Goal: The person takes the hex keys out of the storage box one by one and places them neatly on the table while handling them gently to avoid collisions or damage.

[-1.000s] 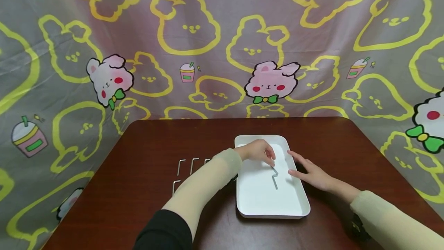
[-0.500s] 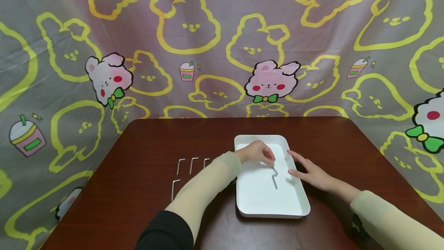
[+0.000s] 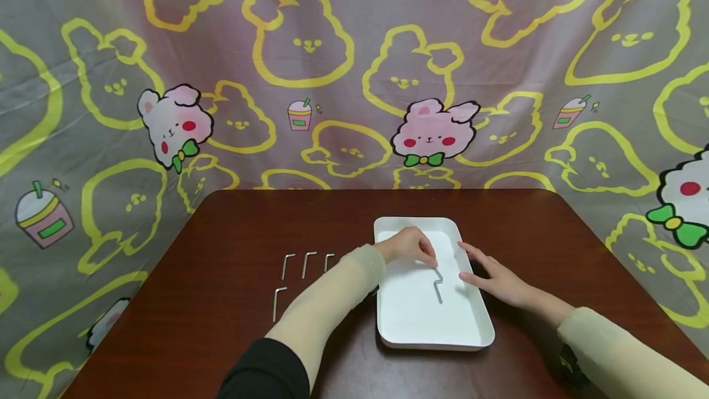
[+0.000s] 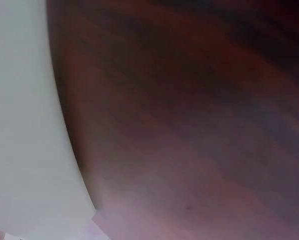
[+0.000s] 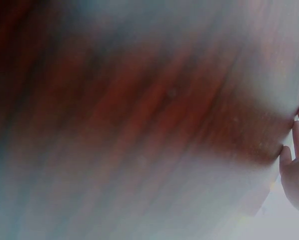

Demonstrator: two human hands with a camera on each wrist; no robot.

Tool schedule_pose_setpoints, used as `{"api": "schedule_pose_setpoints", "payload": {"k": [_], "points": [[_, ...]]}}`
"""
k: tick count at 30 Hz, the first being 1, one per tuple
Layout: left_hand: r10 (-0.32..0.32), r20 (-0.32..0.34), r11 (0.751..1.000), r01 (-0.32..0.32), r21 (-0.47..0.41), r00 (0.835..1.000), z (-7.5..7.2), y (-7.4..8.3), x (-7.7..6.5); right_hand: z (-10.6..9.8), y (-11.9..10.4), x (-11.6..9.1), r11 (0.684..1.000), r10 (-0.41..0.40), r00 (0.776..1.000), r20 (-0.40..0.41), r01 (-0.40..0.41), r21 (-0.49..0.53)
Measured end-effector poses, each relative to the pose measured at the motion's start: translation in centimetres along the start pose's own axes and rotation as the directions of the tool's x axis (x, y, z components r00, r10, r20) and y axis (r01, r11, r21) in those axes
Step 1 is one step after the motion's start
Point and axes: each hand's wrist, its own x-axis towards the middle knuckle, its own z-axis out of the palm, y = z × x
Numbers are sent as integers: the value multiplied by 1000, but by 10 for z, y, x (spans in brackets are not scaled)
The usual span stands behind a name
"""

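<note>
My left hand [image 3: 411,245] reaches over the white tray [image 3: 410,325], its fingertips together at the upper end of a thin bent metal rod, which looks like a hex key [image 3: 438,274]. Just below, a second L-shaped hex key [image 3: 438,294] lies on the tray floor, its short arm meeting the first one's lower end. My right hand [image 3: 501,279] rests against the tray's right rim with thumb and fingers spread and fairly straight. In the right wrist view, the fingers [image 5: 298,137] show at the right edge. The left wrist view shows mostly sleeve and table, with the fingertips hidden.
Left of the tray, several more L-shaped hex keys lie on the brown table [image 3: 238,233], including a front one [image 3: 276,305] and a back one [image 3: 306,265]. My left forearm [image 3: 327,291] crosses over that side. A patterned curtain [image 3: 343,66] hangs behind the table.
My left hand has shifted very slightly down and left at the hex key. The right hand stays at the tray rim, and the tray has hardly moved.
</note>
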Motion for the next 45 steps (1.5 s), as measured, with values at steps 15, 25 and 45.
{"api": "schedule_pose_setpoints", "payload": {"k": [15, 25, 45], "points": [[-49, 63, 998, 51, -33, 997, -3, 1, 0, 1, -2, 0, 1000, 12, 1000, 10, -12, 8], [-62, 75, 992, 70, -101, 995, 0, 6, -4, 1, 0, -1, 1000, -6, 1000, 0, 6, 7], [-51, 82, 997, 46, 57, 995, 2, 6, -1, 1, 2, 0, 1000, -21, 1000, -6, 21, 14]]}}
